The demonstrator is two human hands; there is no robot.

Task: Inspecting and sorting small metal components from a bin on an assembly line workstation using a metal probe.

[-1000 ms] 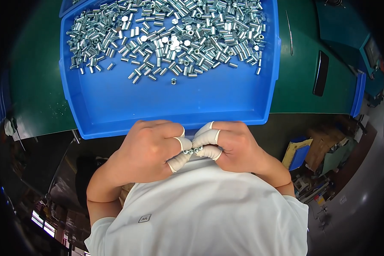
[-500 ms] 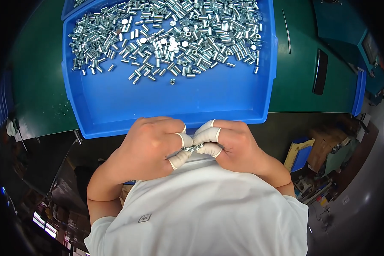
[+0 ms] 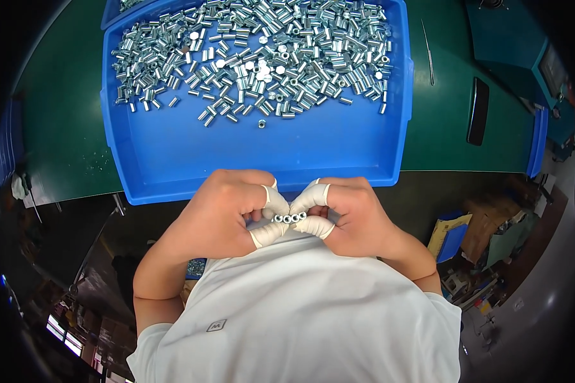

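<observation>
A short row of several shiny metal threaded sleeves [image 3: 287,219] is pinched between my two hands, close in front of my shirt, their round open ends facing up toward me. My left hand [image 3: 227,214] grips the left end of the row between thumb and fingers. On the other end, my right hand [image 3: 351,217] pinches in the same way. White finger cots cover the thumb and fingers that show on both hands. Just beyond the hands stands a blue plastic tray [image 3: 262,153], its far part heaped with loose metal sleeves [image 3: 255,57].
The tray rests on a green table [image 3: 64,127]. Right of it lie a black phone-like object [image 3: 478,112] and a thin metal rod [image 3: 430,54]. A blue bin [image 3: 538,142] is at the table's right end. Boxes [image 3: 485,223] stand lower right.
The row of sleeves has tilted, so more of their open ends shows. My fingers have shifted slightly around it, and the tray appears a little further right in view.
</observation>
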